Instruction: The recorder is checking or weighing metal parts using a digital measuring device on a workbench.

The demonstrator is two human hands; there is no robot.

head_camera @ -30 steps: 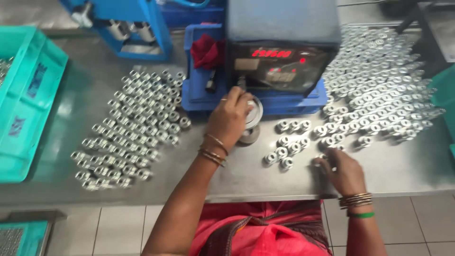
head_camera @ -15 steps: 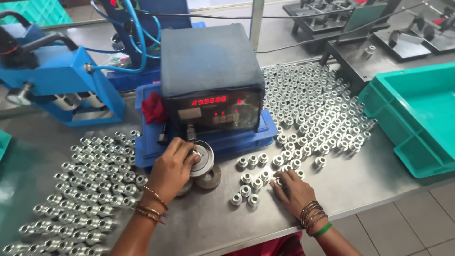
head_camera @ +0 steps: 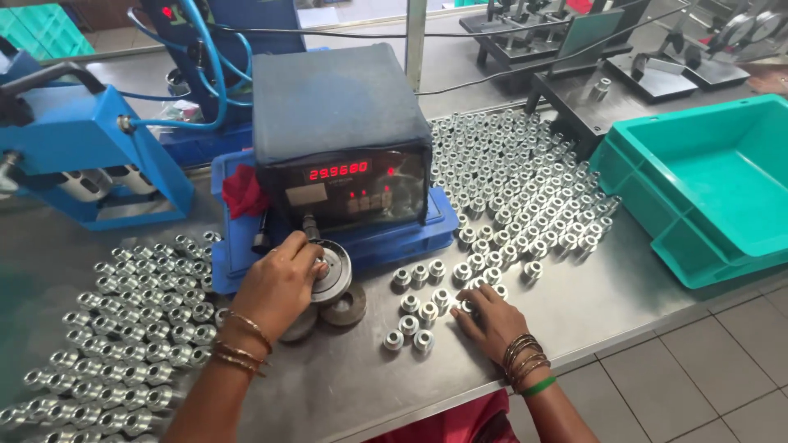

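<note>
Far left, shiny ridged metal fittings (head_camera: 123,328) packed in rows on brushed steel table (head_camera: 640,295). Left hand (head_camera: 275,287) curled around round metal gauge ring (head_camera: 332,271) below dark boxy meter (head_camera: 341,139), fingers pinching its rim. Right hand (head_camera: 492,320) flat, fingers spread, tips touching small cylindrical fitting (head_camera: 465,307). Far right, smooth green plastic bin (head_camera: 706,180).

Gauge box (head_camera: 341,135) centre on bench (head_camera: 624,287), fittings (head_camera: 525,180) right & left, bin (head_camera: 706,189) far right, press (head_camera: 82,156) left-rear.
</note>
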